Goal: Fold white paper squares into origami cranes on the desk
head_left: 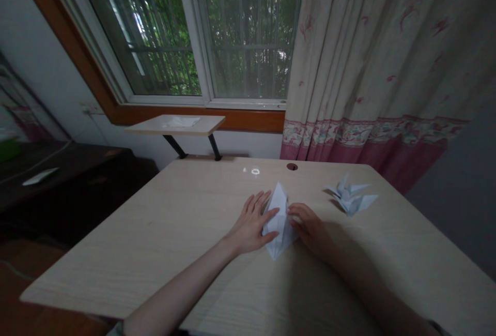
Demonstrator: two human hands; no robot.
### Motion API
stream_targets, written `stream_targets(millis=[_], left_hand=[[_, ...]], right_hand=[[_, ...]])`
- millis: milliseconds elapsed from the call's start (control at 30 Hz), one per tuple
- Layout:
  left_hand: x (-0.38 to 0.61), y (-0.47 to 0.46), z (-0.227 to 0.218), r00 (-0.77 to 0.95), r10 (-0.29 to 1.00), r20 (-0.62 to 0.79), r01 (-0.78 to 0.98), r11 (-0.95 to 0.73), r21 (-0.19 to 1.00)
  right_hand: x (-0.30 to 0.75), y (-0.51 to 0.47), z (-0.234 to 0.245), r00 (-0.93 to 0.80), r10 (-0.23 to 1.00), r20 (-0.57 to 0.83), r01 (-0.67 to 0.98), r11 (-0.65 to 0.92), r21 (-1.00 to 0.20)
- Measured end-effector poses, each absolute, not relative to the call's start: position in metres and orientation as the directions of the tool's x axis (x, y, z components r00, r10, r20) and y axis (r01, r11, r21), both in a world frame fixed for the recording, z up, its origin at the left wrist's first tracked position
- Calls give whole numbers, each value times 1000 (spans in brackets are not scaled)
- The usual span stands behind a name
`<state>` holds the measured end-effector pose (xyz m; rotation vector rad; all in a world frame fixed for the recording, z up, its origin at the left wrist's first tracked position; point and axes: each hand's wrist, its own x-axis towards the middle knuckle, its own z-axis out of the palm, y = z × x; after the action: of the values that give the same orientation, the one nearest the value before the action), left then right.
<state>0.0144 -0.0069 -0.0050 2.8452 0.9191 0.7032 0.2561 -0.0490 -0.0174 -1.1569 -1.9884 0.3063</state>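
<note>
A white sheet of folded paper (277, 199) lies on the desk in front of me, a long kite shape with its narrow tip pointing away. My left hand (251, 227) rests on its left side, fingers stretched out and spread, pressing it flat. At the right edge my right hand (309, 226) has its fingers bent and closed on the paper's side, partly hiding that edge. Farther right stand folded paper cranes (352, 201) close together, apart from both hands.
The light wooden desk (186, 222) has a round cable hole (292, 167) near its back edge. A small raised shelf (151, 125) at the back left carries some white paper (182, 121). Behind are a barred window (248, 36) and a patterned curtain (372, 67).
</note>
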Motion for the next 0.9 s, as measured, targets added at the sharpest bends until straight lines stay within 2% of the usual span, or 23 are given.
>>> stream_targets(millis=[167,467,633,900], left_hand=[[15,-6,-7,718,582,381,548,-811,206],[16,-5,-9,698,608,378,545,-794,269],[16,-4,-11,688,593,418,526,-804,277],[14,-5,-9,654,582,483,511,-811,285]], right_hand=[[258,-49,-22,-297,825,481,673,539,-508],[258,-46,-24,-321,821,473,622,559,-549],[256,-47,-24,-316,834,452,586,546,-599],[256,-48,-24,-342,814,470,562,578,-592]])
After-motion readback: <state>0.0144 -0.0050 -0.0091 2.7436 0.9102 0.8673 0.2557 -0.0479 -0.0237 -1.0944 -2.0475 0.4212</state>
